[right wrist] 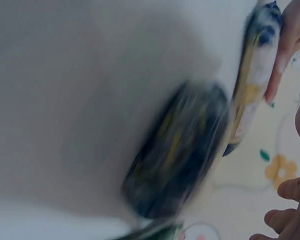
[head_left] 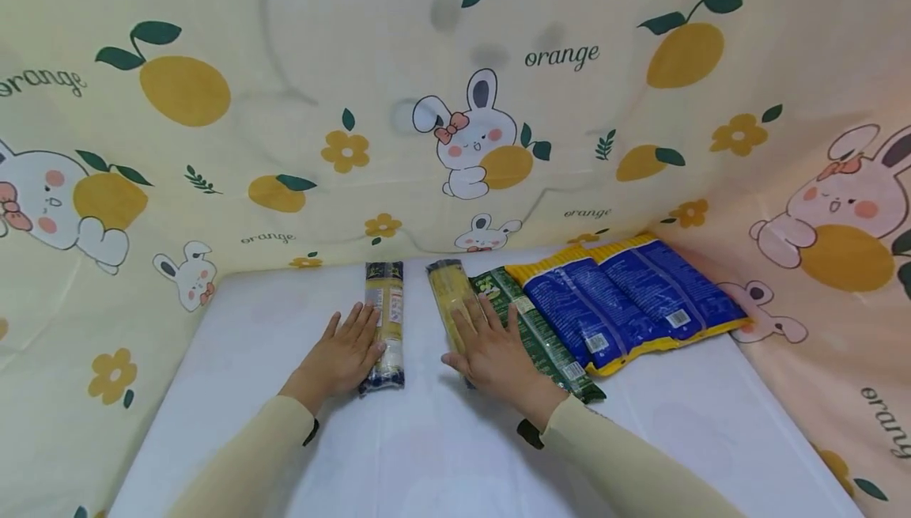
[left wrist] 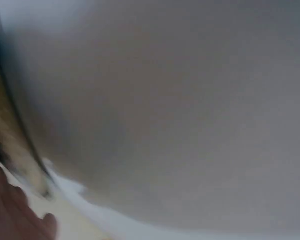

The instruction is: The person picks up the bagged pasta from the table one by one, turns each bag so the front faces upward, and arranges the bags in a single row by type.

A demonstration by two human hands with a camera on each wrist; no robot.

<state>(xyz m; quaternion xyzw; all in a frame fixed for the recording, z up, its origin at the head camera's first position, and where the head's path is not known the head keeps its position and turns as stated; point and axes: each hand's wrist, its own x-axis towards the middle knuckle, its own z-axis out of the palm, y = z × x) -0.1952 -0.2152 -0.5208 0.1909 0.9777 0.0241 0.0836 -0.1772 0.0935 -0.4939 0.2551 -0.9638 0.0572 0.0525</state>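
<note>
A slim clear pack of what looks like dried noodles [head_left: 391,316], with dark ends, lies lengthwise on the white table. My left hand [head_left: 343,353] rests along its left side, fingers extended and touching it. Just to the right lies a second, similar yellowish pack [head_left: 446,285], slightly tilted. My right hand [head_left: 498,353] lies over its lower right part with straight, spread fingers, hiding some of it. Beside that hand is a long green pack [head_left: 544,336], partly covered by the fingers. In the right wrist view the nearer noodle pack [right wrist: 177,150] is blurred, its dark end towards the camera.
Two blue bags with yellow edges [head_left: 569,316] lie overlapping to the right of the green pack. The white table [head_left: 441,455] meets a hanging cloth [head_left: 398,51] printed with rabbits and oranges at the back and sides.
</note>
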